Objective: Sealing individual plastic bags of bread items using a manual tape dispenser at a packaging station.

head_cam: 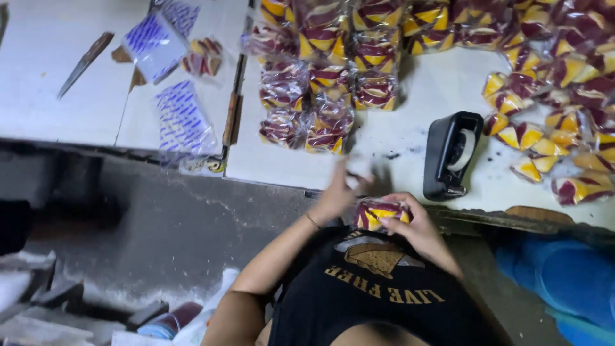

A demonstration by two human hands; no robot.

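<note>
My right hand [419, 225] is shut on a small clear packet [380, 213] of maroon-and-yellow wedge pieces, held against my chest just below the table's edge. My left hand [338, 191], with a thin bracelet at the wrist, is blurred just above and left of the packet. Its fingers reach over the white table's [410, 102] front edge near something pale, and I cannot make out its grip. A black tape dispenser [451, 154] stands on the table just right of both hands.
Filled packets [320, 83] lie in rows ahead, with a loose pile [557, 96] to the right. On the left board lie a knife [83, 64], blue-printed clear bags [182, 122] and one small packet [204, 56]. Blue material [570, 282] sits low on the right.
</note>
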